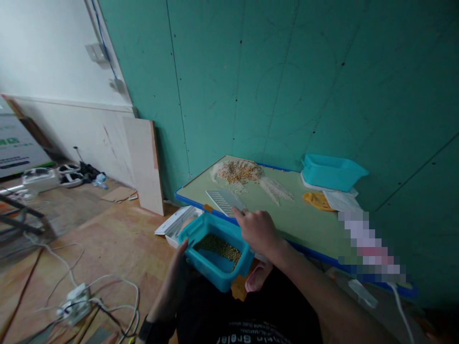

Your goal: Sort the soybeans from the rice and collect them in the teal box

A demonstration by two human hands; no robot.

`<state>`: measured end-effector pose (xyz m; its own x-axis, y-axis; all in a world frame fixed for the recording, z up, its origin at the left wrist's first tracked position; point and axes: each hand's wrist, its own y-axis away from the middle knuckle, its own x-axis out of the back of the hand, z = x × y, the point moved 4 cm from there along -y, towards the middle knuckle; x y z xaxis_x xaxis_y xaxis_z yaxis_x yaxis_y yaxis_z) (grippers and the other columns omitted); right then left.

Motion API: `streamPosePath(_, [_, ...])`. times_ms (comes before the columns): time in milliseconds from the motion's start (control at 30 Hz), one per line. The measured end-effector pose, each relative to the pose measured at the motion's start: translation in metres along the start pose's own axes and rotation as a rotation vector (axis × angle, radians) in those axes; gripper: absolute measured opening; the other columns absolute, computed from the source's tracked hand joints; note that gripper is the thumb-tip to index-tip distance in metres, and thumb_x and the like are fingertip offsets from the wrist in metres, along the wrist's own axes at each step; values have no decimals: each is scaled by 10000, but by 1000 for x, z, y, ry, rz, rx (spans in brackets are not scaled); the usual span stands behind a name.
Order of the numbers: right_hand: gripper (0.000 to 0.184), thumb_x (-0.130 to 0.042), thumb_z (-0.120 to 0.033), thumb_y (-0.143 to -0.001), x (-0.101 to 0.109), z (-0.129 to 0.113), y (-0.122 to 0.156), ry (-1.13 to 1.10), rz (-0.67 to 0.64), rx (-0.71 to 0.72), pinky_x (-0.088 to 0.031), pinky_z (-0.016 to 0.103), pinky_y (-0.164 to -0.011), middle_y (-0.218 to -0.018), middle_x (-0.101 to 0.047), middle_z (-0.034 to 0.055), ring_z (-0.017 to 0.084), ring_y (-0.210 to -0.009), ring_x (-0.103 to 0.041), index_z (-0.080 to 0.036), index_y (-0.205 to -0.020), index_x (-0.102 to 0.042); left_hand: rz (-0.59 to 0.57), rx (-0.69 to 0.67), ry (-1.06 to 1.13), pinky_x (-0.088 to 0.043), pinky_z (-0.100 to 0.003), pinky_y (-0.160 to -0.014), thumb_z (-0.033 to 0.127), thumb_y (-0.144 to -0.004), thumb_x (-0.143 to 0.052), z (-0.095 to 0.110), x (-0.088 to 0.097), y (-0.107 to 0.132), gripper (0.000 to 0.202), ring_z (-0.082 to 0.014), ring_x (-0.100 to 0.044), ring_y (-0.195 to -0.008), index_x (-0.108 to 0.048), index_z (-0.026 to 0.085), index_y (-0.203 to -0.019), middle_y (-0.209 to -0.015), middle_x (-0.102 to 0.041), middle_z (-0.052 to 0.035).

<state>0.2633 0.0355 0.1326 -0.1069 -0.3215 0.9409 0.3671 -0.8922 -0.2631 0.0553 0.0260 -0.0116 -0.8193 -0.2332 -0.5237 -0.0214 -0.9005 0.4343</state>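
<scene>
My left hand (pixel 178 260) grips the left end of a teal plastic bin (pixel 222 277), which is tilted near my lap. Small green and yellow beans (pixel 219 248) lie inside it. With my right hand (pixel 258 229) I hold a flat, pale slotted scraper (pixel 221 200) just beyond the bin, over the near edge of the table (pixel 297 220). Past the scraper's blade, yellow beans (pixel 242 171) sit on a spread of whitish grains (pixel 274 187), which trails to the right.
A second teal bin (pixel 332 172) stands by the green wall, with a yellow cloth (pixel 318 200) and white sheet (pixel 342 199) nearby. An open white box (pixel 175 227) is below the table's left corner. Cables and a power strip (pixel 77 303) lie on the floor; a board (pixel 145 165) leans against the wall.
</scene>
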Motion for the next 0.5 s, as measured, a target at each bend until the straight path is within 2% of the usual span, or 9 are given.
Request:
streamPosePath(133, [494, -446, -145, -947, -4, 20, 23, -2, -17, 7, -500, 277, -631, -1051, -777, 128, 203, -785, -745, -208, -1418, -578, -2, 41, 5, -603, -483, -845, 500, -830, -714, -1, -2, 1, 761, -382, -720, -1086, -488, 253, -1513, -1125, -792, -108])
streamPosePath(267, [551, -437, -108, -921, -6, 38, 38, -17, -36, -4, -527, 283, -665, -1168, -765, 96, 200, -844, -755, -244, -1438, -571, -16, 142, -27, -598, -479, -847, 575, -851, -663, -8, 0, 3, 805, -359, -735, -1048, -437, 230, -1543, -1157, -777, -143])
streamPosePath(400, [553, -439, -86, -921, -6, 49, 42, -35, -34, -21, -529, 263, -678, -1222, -752, 72, 175, -880, -754, -267, -1421, -590, -63, 99, -8, -600, -456, -835, 530, -898, -625, -8, -1, 6, 765, -333, -750, -995, -392, 234, -1565, -1162, -771, -141])
streamPosePath(500, [553, -447, -70, -914, -7, 54, 45, -43, -3, -13, -520, 256, -671, -1222, -754, 57, 164, -879, -754, -265, -1409, -598, -66, 86, 2, -606, -422, -811, 494, -909, -624, -8, -3, 8, 699, -309, -755, -970, -440, 250, -1537, -1108, -784, -105])
